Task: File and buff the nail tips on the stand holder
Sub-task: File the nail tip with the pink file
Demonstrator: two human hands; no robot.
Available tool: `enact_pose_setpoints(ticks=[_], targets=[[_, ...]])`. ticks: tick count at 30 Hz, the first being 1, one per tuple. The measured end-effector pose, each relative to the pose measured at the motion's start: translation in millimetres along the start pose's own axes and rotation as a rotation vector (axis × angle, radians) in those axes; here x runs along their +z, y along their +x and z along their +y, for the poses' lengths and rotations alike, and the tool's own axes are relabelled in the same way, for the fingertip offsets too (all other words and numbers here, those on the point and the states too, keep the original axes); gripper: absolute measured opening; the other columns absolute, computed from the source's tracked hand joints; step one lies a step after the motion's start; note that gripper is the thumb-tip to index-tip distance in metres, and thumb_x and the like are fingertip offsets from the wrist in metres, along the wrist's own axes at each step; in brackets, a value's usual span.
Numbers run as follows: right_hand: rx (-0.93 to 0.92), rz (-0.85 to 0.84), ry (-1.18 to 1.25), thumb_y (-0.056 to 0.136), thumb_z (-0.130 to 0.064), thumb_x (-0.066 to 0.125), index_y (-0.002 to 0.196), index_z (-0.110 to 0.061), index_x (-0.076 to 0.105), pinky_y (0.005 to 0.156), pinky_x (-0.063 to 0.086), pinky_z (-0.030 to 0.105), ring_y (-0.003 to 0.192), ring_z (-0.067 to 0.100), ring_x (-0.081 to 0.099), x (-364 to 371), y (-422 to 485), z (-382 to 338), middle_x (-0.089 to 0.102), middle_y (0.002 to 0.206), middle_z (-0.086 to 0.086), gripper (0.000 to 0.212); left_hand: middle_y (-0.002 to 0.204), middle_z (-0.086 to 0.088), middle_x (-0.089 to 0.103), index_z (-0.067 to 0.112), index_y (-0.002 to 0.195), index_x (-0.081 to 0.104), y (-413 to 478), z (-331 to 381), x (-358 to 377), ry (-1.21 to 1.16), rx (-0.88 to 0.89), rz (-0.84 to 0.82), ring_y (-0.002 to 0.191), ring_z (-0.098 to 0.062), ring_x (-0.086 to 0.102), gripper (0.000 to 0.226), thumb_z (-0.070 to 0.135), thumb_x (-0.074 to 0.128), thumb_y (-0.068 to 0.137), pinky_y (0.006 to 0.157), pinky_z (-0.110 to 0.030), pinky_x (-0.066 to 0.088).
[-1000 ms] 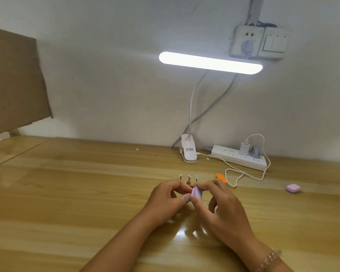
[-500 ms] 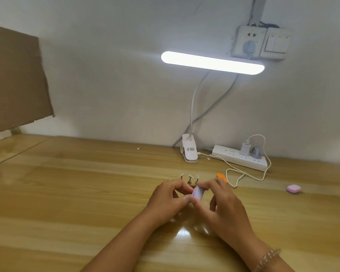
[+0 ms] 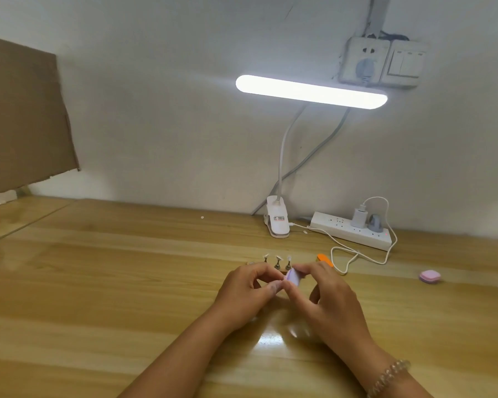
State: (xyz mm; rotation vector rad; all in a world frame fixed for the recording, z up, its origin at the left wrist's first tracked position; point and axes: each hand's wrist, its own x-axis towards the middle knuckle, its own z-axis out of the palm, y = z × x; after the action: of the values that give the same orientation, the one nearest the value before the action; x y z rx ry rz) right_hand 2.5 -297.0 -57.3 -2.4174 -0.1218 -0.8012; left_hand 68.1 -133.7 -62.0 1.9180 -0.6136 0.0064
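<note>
Three small nail tips on metal pegs point(image 3: 277, 262) stand in a row on the stand holder, just behind my hands on the wooden table point(image 3: 98, 282); the holder's base is mostly hidden. My right hand point(image 3: 325, 294) pinches a small lilac buffer block point(image 3: 379, 277) between thumb and fingers. My left hand point(image 3: 243, 291) has its fingers curled, with thumb and fingertips pinched together right against the block; whatever it holds is too small to make out.
An orange file or block point(image 3: 325, 259) lies just behind my right hand. A pink pad point(image 3: 429, 276) sits at the right. At the back stand a clip lamp point(image 3: 277, 222), a power strip point(image 3: 351, 231) and a looping white cable point(image 3: 357, 254). Cardboard point(image 3: 20, 116) leans at the left.
The lilac block has shifted slightly between my fingertips, back and forth against the left hand's pinch. Both hands stay in nearly the same place.
</note>
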Motion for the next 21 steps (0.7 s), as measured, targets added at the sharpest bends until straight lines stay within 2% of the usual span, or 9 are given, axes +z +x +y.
enact_pose_setpoints(ticks=[3,7,10,15,18,21], targets=[[-0.082,-0.057,-0.005,0.081,-0.059,0.059,0.108,-0.033,0.062,0.058,0.050,0.031,0.056,0.007,0.055,-0.3,-5.2,-7.5,0.056,0.100,-0.021,0.037,0.092,0.012,0.072,0.036,0.088,0.070,0.4,-1.2,-0.5,0.001,-0.011,-0.005,0.063,-0.007,0.053,0.022,0.015,0.064,0.094,0.051,-0.015,0.042],[0.011,0.018,-0.021,0.082,-0.052,0.067,0.107,-0.030,0.063,0.062,0.049,0.031,0.057,0.008,0.056,-1.4,0.8,-1.8,0.057,0.098,-0.022,0.033,0.092,0.010,0.073,0.031,0.090,0.073,0.6,-0.1,0.4,-0.018,-0.002,0.004,0.060,-0.004,0.052,0.008,0.024,0.069,0.092,0.058,-0.023,0.047],[-0.082,-0.039,-0.025,0.082,-0.060,0.059,0.108,-0.033,0.062,0.058,0.050,0.030,0.056,0.008,0.056,-0.7,-4.9,-8.2,0.056,0.100,-0.022,0.038,0.094,0.011,0.072,0.033,0.092,0.072,0.1,-1.7,-0.3,-0.018,-0.009,-0.004,0.061,-0.003,0.052,0.020,0.015,0.064,0.094,0.056,-0.019,0.045],[0.018,0.014,-0.026,0.083,-0.051,0.067,0.108,-0.030,0.063,0.064,0.049,0.031,0.057,0.008,0.055,-1.9,-0.2,-1.8,0.059,0.098,-0.023,0.033,0.090,0.012,0.072,0.031,0.091,0.074,1.1,-2.9,0.9,-0.030,-0.004,0.010,0.059,-0.004,0.050,0.011,0.022,0.068,0.093,0.061,-0.029,0.048],[-0.077,-0.045,-0.044,0.082,-0.052,0.067,0.110,-0.032,0.062,0.059,0.049,0.029,0.057,0.002,0.052,-0.4,-5.0,-6.5,0.059,0.101,-0.023,0.034,0.093,0.010,0.072,0.029,0.096,0.074,2.3,-4.3,-0.3,-0.036,-0.011,0.002,0.062,-0.006,0.054,0.017,0.016,0.064,0.094,0.062,-0.028,0.049],[-0.009,-0.035,-0.023,0.082,-0.050,0.068,0.108,-0.032,0.061,0.062,0.048,0.028,0.059,0.006,0.054,-1.1,-1.2,-4.1,0.059,0.100,-0.024,0.032,0.089,0.011,0.072,0.033,0.091,0.073,3.1,-4.9,-0.4,-0.032,-0.004,0.004,0.062,-0.005,0.054,0.018,0.017,0.065,0.094,0.061,-0.029,0.050]])
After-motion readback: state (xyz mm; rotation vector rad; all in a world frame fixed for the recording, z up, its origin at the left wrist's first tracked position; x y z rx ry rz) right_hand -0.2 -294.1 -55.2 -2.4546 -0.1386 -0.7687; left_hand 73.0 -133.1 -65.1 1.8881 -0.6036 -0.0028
